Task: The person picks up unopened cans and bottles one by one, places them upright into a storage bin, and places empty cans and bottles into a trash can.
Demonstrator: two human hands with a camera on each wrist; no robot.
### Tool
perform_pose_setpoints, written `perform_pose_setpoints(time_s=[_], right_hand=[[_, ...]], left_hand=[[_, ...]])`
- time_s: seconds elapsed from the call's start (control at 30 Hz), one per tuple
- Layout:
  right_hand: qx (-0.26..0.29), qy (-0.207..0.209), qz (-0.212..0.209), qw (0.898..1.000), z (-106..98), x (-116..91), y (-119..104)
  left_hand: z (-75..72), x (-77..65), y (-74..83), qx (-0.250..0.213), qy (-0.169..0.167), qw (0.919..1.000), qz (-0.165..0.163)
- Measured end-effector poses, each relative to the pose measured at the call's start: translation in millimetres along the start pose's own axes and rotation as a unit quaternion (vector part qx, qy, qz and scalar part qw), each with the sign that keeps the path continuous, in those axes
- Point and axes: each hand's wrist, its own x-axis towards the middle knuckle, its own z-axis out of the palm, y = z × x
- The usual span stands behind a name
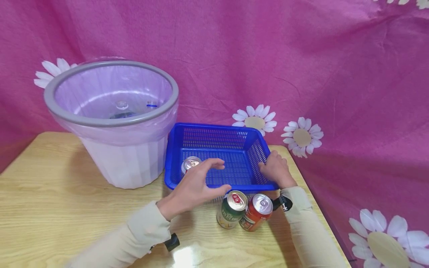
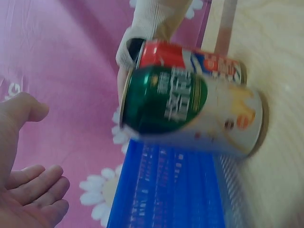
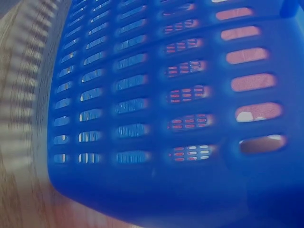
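Observation:
A blue plastic basket (image 1: 214,188) with slotted walls stands on the table, and one can (image 1: 191,162) shows inside its left end, partly hidden by a hand. My right hand (image 1: 276,170) grips the basket's right rim. Over the basket's front left side, my left hand (image 1: 194,188) is spread with thumb and fingers apart, holding nothing. Just right of its thumb stands a green and cream drink can (image 1: 231,214), upright in front of the basket. A red drink can (image 1: 256,214) stands close beside it. In the right wrist view the slotted basket wall (image 3: 156,185) fills most of the frame.
A white bin (image 1: 127,160) with a grey rim and a clear liner stands left of the basket, with clear plastic bottles (image 1: 122,106) inside. A pink cloth (image 1: 207,56) with white flowers hangs behind the wooden table (image 1: 50,208).

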Motion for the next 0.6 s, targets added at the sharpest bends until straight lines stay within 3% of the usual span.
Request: perform_pose_setpoints(time_s=[0.27, 0.6], right_hand=[[0.006, -0.003, -0.003, 1.0, 1.7, -1.1, -0.9], [0.002, 0.012, -0.005, 1.0, -0.5, -3.4, -1.9]], left_hand=[[23.7, -9.1, 7.3, -0.042, -0.045, 0.9981, 0.007], [55.8, -14.5, 10.8, -0.07, -0.061, 0.9957, 0.008]])
